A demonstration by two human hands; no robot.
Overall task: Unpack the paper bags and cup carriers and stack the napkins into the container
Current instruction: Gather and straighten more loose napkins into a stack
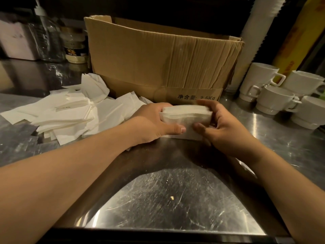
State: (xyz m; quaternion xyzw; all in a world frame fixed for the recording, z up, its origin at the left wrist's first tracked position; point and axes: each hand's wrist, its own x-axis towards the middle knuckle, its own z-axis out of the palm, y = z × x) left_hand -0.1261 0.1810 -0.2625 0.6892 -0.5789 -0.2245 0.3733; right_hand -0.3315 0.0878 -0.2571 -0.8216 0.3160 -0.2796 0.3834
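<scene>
Napkin stack (187, 115) sits on its edge on the steel counter (167, 199), just in front of the cardboard box (158, 55), squeezed between both hands. Left hand (151, 120) wraps the left end, thumb across the near face; right hand (223, 124) grips the right end, fingers over the top, thumb underneath. Judgement: very light, soft, compressible, and the sheets will slide on each other, so the block fans or buckles if only one end is held. Best hold is what's there now: clamp both short ends, keep pressure inward, bottom edge tapped on the counter to square it. Loose napkin pile (66, 113) sprawls to the left, touching the box's lower corner, unsorted and overlapping. Can't see a napkin container; box interior is hidden. White cups (274, 99) stacked at right, well clear of the hands. Jar (75, 48) and bottles behind the pile.
</scene>
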